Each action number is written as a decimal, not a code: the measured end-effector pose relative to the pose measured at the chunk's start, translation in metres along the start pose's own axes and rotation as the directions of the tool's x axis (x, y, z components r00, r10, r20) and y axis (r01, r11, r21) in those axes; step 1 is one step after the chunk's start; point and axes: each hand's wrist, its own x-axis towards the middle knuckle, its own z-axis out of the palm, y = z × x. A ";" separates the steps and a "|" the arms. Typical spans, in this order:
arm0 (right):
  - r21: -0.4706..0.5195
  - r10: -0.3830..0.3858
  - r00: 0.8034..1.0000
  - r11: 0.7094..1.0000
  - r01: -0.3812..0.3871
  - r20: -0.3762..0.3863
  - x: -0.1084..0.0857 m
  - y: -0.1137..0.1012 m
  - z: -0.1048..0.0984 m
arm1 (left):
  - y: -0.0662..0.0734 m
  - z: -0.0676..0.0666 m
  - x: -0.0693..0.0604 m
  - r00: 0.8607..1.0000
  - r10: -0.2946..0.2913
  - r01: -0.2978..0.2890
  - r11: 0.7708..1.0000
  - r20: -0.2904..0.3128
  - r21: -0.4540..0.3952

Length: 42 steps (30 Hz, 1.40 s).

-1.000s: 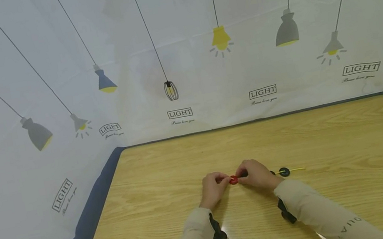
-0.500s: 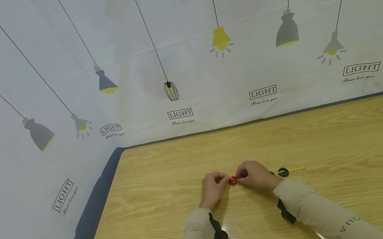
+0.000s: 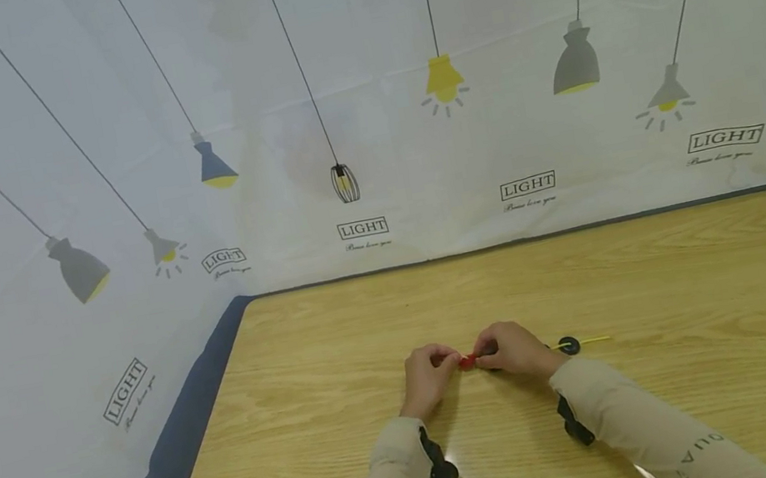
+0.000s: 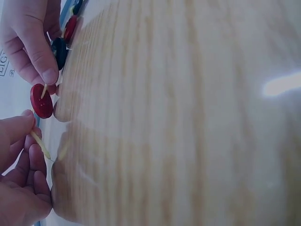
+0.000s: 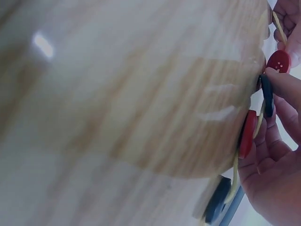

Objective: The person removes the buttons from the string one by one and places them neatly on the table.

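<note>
In the left wrist view a red button (image 4: 38, 107) stands on edge, with yellow string passing through its holes. My right hand (image 3: 517, 349) pinches the rim of this button between thumb and fingertips. My left hand (image 3: 428, 379) pinches the yellow string (image 4: 41, 144) close to its free end, just left of the button. Threaded farther along the string, a dark button (image 5: 266, 96) sits against my right fingers. Beyond it come a second red button (image 5: 247, 134) and another dark button (image 5: 218, 200), partly under the right palm in the head view.
A wooden table (image 3: 335, 315) lies under both hands. To the right of my right wrist, a dark button (image 3: 569, 346) lies on the table with a yellow string tail running out of it. A white cloth wall (image 3: 416, 166) printed with lamps borders the table's far edge.
The red button has tilted and shows a narrower face in the head view. A dark button now shows below my right fingers. Both hands stay almost in place.
</note>
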 end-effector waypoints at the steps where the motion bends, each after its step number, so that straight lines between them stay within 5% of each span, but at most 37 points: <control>1: -0.005 -0.007 1.000 1.000 0.007 0.001 0.000 0.000 0.000 | 0.000 0.000 0.000 1.000 -0.003 0.003 1.000 0.001 -0.001; 15: -0.007 -0.060 0.998 0.998 0.060 0.015 -0.002 0.004 -0.002 | 0.001 0.001 -0.001 1.000 -0.011 0.011 1.000 0.001 0.015; 24: -0.016 -0.063 0.997 0.998 0.062 -0.034 -0.006 -0.003 -0.007 | 0.002 0.005 0.002 0.994 -0.098 0.095 0.994 -0.053 -0.052; 42: -0.085 -0.084 0.992 0.993 0.076 -0.092 -0.007 -0.002 -0.007 | 0.005 0.009 -0.003 0.993 -0.072 0.060 0.990 -0.096 -0.124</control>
